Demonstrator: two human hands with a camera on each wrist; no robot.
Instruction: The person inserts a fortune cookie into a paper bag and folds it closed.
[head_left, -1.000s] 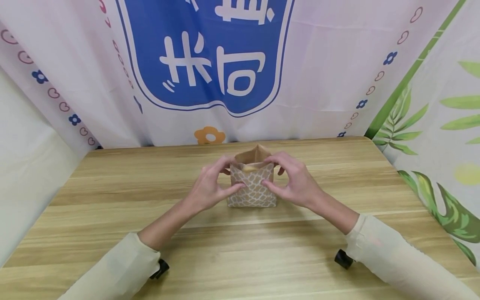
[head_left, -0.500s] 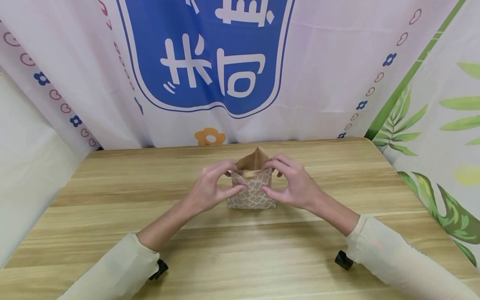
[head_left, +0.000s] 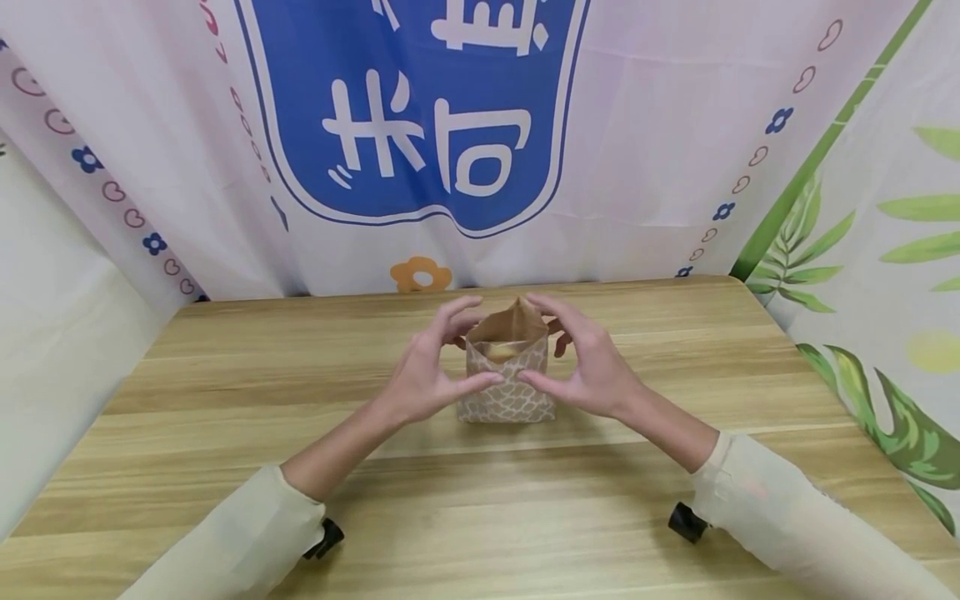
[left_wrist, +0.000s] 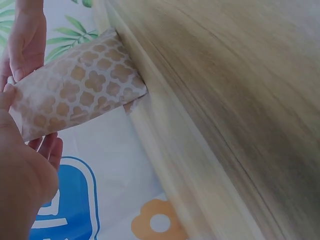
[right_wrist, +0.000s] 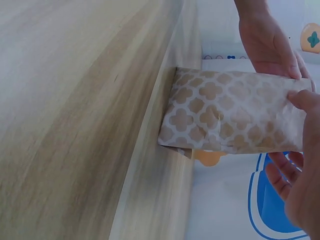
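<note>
A brown paper bag with a white lattice pattern stands upright on the wooden table, its mouth open at the top. Something pale yellow shows inside, just below the front rim. My left hand holds the bag from the left, thumb against the front face and fingers around the side toward the back. From the right, my right hand holds it the same way, its thumb tip close to the left one. Both wrist views show the patterned front, with thumbs at its upper part and several fingertips past its side edges.
The wooden table extends around the bag, its back edge close behind. A white cloth backdrop with a blue sign hangs there. Leaf-printed cloth hangs at the right. A black piece sticks out below each sleeve.
My index fingers have left the front rim and moved up and outward toward the back. The thumbs have slid closer together on the front. The bag stays in place, its front rim dipping lower.
</note>
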